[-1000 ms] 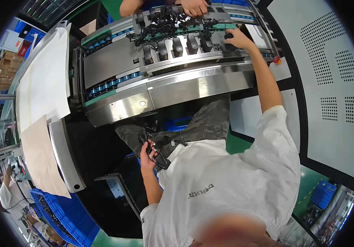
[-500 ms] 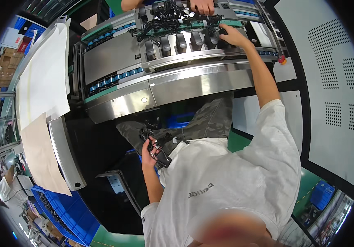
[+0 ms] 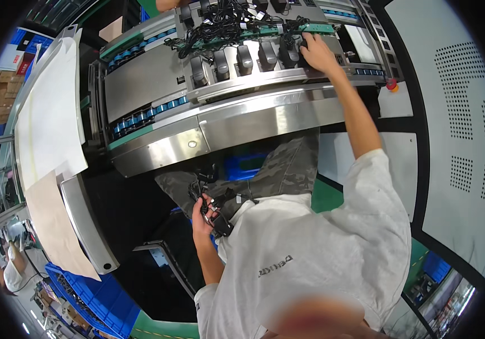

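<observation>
My left hand (image 3: 202,217) is closed round the bundled black cable of a power adapter (image 3: 222,227), low over my lap. The adapter's block hangs beside my palm. My right hand (image 3: 318,55) reaches to the right end of a row of black power adapters (image 3: 244,60) standing in a metal fixture (image 3: 208,94). Its thumb and fingers close on a dark adapter (image 3: 303,43) there, mostly hidden by the hand. Behind the row lies a heap of tangled black cables (image 3: 225,21) with white tags.
Blue rollers (image 3: 146,114) run along the conveyor, left of the fixture. A red knob (image 3: 391,84) sits at its right end. At lower left stands a blue crate (image 3: 87,296). Part of another person's hand (image 3: 167,4) shows at the top edge.
The other person's hand over the cables has gone out of view. My right hand stays at the row's right end, its fingers drawn closer together. My left hand keeps the cable bundle.
</observation>
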A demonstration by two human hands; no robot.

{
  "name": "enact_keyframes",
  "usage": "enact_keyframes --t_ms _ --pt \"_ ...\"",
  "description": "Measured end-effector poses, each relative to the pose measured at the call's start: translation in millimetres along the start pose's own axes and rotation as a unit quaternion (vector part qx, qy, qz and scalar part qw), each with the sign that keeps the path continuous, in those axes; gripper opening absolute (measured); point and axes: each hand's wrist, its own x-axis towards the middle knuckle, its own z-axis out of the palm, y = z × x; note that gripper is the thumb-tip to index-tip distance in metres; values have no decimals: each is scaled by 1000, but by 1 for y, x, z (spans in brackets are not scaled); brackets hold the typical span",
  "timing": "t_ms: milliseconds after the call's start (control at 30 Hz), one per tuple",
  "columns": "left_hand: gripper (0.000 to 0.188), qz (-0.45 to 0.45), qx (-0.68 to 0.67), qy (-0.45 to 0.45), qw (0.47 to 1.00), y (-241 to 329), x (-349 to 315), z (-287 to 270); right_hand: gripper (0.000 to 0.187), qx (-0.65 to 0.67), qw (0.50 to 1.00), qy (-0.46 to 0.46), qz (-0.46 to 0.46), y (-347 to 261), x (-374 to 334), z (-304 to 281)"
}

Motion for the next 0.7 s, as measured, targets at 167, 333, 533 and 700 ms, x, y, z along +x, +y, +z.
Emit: enact_keyframes --t_ms 167,333,533,700 --pt "21 -5 12 30 999 5 1 4 42 -14 999 53 0 -13 3 1" --pt "21 7 11 -3 1000 -1 -1 5 40 -6 998 54 -11 -1 9 10" --pt "18 11 -5 -24 1000 0 1 1 35 41 976 186 -101 -19 42 -10" --pt "18 20 -2 -21 1000 -3 -2 4 27 -46 950 237 -199 -67 44 -9"
